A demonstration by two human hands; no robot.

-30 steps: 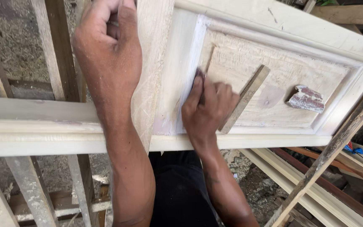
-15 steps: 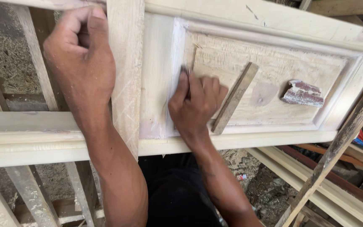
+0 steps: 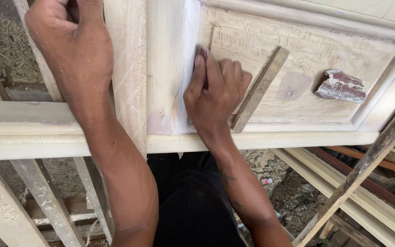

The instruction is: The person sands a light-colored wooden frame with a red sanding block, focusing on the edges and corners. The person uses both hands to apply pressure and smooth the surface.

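Right hand [image 3: 216, 98] pressing a dark scrap of sandpaper [image 3: 202, 54] into the moulding at the left edge of the raised panel [image 3: 307, 68], fingers pinched together around it. Left hand [image 3: 72, 43] curled in a fist left of panel. Wooden strip [image 3: 260, 89] and another worn sandpaper piece [image 3: 341, 86] lying on panel
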